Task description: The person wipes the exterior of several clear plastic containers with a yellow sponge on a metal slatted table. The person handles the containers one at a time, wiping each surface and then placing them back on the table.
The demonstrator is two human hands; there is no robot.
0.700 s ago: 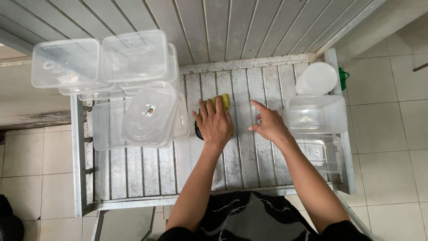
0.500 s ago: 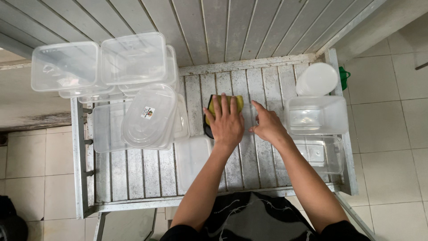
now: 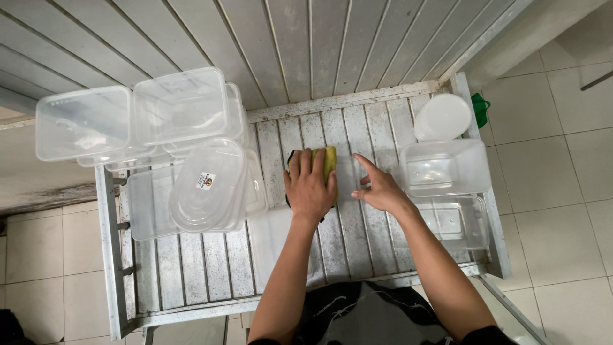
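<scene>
My left hand (image 3: 310, 186) lies flat on a yellow sponge with a dark scouring side (image 3: 327, 161), pressing it onto the slatted metal table (image 3: 211, 275). A clear flat lid (image 3: 273, 244) lies under my left wrist and forearm. My right hand (image 3: 381, 190) rests just right of the sponge with fingers spread, index finger pointing away, and holds nothing. Whether it touches the lid or the bare slats I cannot tell.
Clear plastic containers are stacked at the left (image 3: 182, 115), with a pile of lids (image 3: 207, 188) below them. At the right stand a white round tub (image 3: 442, 117) and two clear boxes (image 3: 444, 167). A green object (image 3: 480, 107) hangs off the far right corner. Tiled floor surrounds the table.
My left hand slid the sponge to the right, then back left and a little nearer. My right hand stayed beside it, fingers spread.
</scene>
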